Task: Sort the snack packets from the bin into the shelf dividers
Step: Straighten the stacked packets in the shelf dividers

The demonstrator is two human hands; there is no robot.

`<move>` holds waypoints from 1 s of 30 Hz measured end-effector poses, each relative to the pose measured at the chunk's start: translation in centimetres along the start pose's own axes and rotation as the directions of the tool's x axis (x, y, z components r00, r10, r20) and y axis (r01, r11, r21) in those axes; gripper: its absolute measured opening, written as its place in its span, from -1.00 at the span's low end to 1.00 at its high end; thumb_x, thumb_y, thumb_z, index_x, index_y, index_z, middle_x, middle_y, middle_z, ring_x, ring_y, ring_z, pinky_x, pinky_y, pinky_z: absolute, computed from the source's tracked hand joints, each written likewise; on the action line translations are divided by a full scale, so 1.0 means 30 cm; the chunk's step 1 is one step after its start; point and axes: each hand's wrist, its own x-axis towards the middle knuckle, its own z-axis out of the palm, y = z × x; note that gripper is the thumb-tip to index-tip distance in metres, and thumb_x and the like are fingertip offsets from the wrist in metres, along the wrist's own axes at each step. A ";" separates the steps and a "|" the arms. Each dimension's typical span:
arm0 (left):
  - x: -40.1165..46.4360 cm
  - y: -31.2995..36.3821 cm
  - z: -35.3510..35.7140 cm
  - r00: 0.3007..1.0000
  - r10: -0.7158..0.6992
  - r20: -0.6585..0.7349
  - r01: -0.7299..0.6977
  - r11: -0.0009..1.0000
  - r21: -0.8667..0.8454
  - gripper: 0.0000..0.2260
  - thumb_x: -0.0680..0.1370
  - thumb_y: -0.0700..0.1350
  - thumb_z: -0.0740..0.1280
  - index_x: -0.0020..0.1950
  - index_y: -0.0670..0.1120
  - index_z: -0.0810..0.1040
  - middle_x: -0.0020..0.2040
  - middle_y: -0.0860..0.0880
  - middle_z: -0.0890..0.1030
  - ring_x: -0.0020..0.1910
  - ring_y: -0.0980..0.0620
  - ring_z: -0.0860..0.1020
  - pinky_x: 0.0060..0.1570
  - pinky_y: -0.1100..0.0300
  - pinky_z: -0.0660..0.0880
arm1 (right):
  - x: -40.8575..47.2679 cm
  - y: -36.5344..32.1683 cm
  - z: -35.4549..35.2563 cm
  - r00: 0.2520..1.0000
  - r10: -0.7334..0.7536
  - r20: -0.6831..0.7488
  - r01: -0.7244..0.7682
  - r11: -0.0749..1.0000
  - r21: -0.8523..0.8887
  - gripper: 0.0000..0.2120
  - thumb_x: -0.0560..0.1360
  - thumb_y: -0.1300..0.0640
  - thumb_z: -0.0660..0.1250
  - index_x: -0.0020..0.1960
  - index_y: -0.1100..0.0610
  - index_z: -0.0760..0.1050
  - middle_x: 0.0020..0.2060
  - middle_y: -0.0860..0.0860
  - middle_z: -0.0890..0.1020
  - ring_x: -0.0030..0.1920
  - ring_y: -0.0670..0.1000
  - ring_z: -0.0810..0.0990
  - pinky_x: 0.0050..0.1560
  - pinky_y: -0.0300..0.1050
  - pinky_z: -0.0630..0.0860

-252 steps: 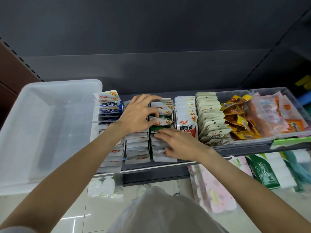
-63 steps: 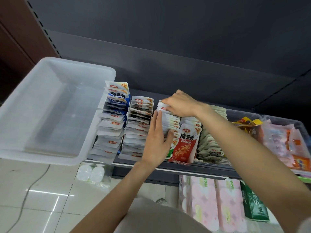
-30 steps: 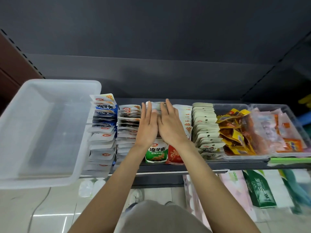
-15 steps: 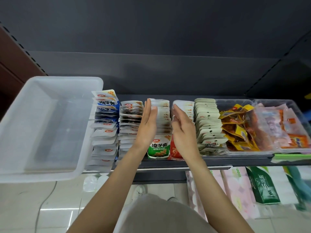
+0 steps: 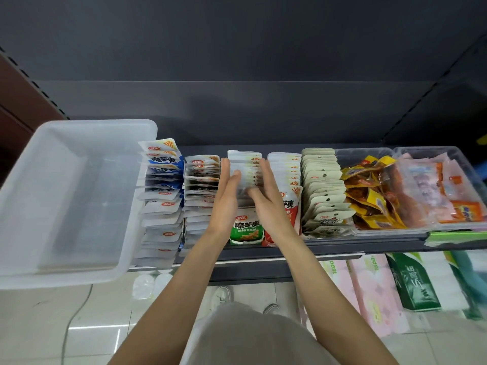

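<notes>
Seen from above, two bare forearms reach to a dark shelf (image 5: 316,248) across the middle of the frame. The left hand (image 5: 226,196) and right hand (image 5: 268,198) stand on edge with fingers straight and together, palms facing, flanking the green row (image 5: 246,225) of snack packets at centre. Beside it stand a black row (image 5: 201,191) and a blue row (image 5: 163,185) to the left (packets upright, overlapping), and a red row (image 5: 288,177) and a pale row (image 5: 322,185) to the right. A clear bin (image 5: 23,206) fills the left of the frame. Two clear tubs (image 5: 369,154) of loose snacks sit at right.
</notes>
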 end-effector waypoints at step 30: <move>-0.134 -0.138 0.005 0.989 -0.118 -0.087 0.112 0.991 -0.067 -0.28 0.41 0.35 0.19 0.52 0.18 0.09 0.47 0.10 0.30 0.42 0.10 0.30 0.43 -0.05 0.21 | -0.169 0.148 -0.019 0.987 0.051 -0.153 -0.034 0.993 0.115 -0.47 0.54 0.45 0.14 0.45 0.10 0.26 0.32 -0.10 0.45 0.30 -0.25 0.40 0.35 -0.27 0.32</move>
